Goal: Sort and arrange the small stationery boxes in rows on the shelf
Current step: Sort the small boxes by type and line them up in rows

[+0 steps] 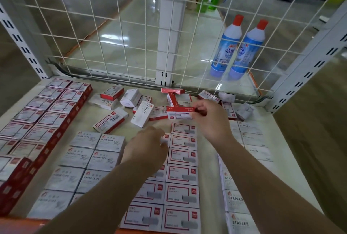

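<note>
My right hand (pixel 212 121) pinches a red-and-white staple box (pixel 179 113) just above the far end of the red-bordered rows (pixel 180 175) in the middle of the shelf (pixel 281 170). My left hand (pixel 148 145) lies on the left column of those rows, fingers curled over a box that is mostly hidden. Loose boxes (pixel 131 107) lie jumbled at the back. Paper-clip boxes (pixel 84 160) form rows to the left, and stacked red-and-white boxes (pixel 37 123) fill the far left. White staples boxes (pixel 242 194) line the right, partly behind my right forearm.
A white wire grid (pixel 120 45) closes the shelf's back. Two blue bottles with red caps (pixel 236 45) stand behind it. Slotted metal uprights (pixel 20 42) rise at both back corners. An orange edge (pixel 18 222) runs along the shelf front.
</note>
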The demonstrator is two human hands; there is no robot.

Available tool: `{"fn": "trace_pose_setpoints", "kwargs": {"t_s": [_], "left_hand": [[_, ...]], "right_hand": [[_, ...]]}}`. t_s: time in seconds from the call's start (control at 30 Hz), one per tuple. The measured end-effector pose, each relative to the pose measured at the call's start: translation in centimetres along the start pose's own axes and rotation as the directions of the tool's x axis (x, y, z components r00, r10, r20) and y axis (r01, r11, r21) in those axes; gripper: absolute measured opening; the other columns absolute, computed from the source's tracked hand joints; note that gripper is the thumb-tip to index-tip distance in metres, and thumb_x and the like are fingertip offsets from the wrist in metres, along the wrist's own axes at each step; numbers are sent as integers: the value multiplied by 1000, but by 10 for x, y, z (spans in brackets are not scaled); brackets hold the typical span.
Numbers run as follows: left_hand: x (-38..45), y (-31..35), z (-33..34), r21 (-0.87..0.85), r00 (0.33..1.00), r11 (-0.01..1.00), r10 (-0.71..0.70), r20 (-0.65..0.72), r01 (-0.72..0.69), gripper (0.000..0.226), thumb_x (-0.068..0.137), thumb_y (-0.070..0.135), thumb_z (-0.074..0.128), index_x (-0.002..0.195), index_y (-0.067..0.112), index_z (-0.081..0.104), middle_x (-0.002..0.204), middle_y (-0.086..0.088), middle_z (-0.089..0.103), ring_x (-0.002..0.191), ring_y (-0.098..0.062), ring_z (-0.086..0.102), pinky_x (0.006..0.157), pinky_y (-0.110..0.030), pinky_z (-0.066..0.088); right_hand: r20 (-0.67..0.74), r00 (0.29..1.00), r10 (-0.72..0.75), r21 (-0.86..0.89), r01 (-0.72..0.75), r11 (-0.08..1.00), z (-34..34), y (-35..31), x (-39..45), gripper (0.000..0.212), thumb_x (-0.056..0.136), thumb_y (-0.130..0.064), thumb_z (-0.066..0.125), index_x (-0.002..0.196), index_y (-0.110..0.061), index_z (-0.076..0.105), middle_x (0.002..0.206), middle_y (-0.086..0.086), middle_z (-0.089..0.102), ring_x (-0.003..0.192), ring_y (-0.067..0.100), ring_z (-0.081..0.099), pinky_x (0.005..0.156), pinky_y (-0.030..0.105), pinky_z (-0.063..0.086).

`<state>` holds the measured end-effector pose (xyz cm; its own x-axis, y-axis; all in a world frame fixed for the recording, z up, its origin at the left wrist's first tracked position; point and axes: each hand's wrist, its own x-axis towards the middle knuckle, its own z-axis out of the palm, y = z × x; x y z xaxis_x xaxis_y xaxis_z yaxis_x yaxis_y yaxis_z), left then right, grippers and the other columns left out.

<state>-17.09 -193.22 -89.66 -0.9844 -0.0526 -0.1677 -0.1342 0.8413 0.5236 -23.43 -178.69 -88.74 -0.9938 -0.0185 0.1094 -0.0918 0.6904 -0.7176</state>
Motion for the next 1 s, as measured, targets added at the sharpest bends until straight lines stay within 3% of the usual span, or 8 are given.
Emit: {"fn": "trace_pose_setpoints", "kwargs": {"t_s": [0.07, 0.17, 0.27, 0.4, 0.5, 0.7, 0.93, 1.0], "left_hand": [[-3, 1, -1, -87, 997, 995, -57, -59, 52, 35, 94, 27, 48, 129, 24, 50, 133, 4, 50, 113, -12, 51, 83, -23, 41], [-8, 1, 1, -254, 988, 961, -134, -81, 109, 38, 95, 26, 49, 132, 23, 46, 129, 2, 55, 102, -11, 55, 77, -22, 45], [-20, -1, 4, -348, 993, 935, -100, -60, 73, 38, 96, 26, 46, 134, 25, 45, 123, 5, 58, 103, -11, 56, 79, -24, 51], [-30, -3, 7, -386, 999, 922, -28, -20, 19, 31, 98, 23, 41, 127, 30, 49, 106, 14, 56, 92, -3, 53, 57, -7, 44], [-29, -11, 7, -406, 998, 913, -57, -10, 48, 25, 97, 24, 44, 118, 26, 57, 109, 11, 63, 100, -6, 58, 76, -19, 50], [-33, -14, 5, -528, 996, 845, -76, 36, 83, 11, 94, 21, 50, 97, 25, 59, 83, 11, 64, 76, -7, 63, 64, -17, 52], [-36, -8, 3, -541, 998, 839, -50, 28, 57, 9, 94, 22, 51, 90, 28, 56, 81, 12, 63, 75, -4, 62, 62, -14, 52], [-34, -7, 2, -513, 998, 857, -45, 34, 56, 9, 94, 22, 50, 90, 27, 56, 80, 14, 61, 74, -2, 60, 60, -12, 51]], "right_hand": [[20, 1000, 9, 3, -9, 1000, -5, -4, -11, 20, 86, -12, 64, 105, -16, 64, 94, -10, 59, 81, -2, 51, 64, 1, 35], [74, 996, 44, 26, -46, 999, -11, -7, -28, 13, 86, -13, 64, 97, -19, 63, 82, -16, 54, 73, -8, 49, 59, 1, 37], [100, 989, 106, 112, -117, 987, -12, -6, -45, 11, 85, -14, 64, 95, -18, 63, 82, -13, 58, 75, -3, 52, 61, 8, 37], [139, 978, 154, 234, -183, 955, -12, -2, -67, 12, 85, -12, 64, 96, -16, 65, 84, -6, 63, 78, 4, 59, 67, 13, 45], [170, 970, 172, 317, -219, 923, -13, 2, -78, 12, 83, -9, 65, 92, -17, 65, 81, -5, 66, 77, 6, 63, 68, 16, 50], [204, 953, 223, 424, -291, 857, -14, 8, -86, 12, 84, -4, 63, 94, -12, 66, 85, 2, 69, 78, 11, 67, 65, 15, 53], [226, 940, 257, 406, -330, 852, -14, 12, -89, 9, 86, -7, 62, 91, -13, 65, 85, 4, 70, 77, 12, 66, 62, 13, 51], [212, 952, 223, 254, -274, 928, -16, 11, -88, 9, 87, -12, 62, 93, -18, 62, 84, -6, 66, 75, 4, 61, 59, 7, 46]]}}
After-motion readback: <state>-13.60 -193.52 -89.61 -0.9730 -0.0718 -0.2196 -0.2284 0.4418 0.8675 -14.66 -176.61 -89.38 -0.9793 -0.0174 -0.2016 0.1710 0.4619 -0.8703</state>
